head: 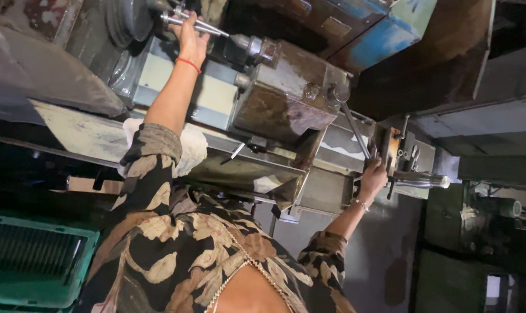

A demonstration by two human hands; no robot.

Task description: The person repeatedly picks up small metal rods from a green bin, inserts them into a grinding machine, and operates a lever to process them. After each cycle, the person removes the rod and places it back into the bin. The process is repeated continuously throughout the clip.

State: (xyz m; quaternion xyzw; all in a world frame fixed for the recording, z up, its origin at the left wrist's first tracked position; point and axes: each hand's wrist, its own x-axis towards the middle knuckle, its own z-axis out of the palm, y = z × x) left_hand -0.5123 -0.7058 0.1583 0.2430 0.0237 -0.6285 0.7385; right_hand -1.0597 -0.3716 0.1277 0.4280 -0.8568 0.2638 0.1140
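Note:
My left hand (188, 39), with a red thread around the wrist, reaches far forward and closes around a shiny tapered metal rod (208, 26) at the top of a worn lathe-like machine (286, 93). To the right, my right hand (372, 177), wearing a thin bracelet, grips the lower end of a long thin lever (355, 132) that runs up to a round knob on the machine's brown block. Both arms are in patterned brown and cream sleeves.
A white cloth (188, 149) lies on the machine bed under my left forearm. A chrome cylindrical handle (422, 181) sticks out just right of my right hand. A green slatted crate (37, 261) is at the lower left. Blue panels (384, 35) stand behind.

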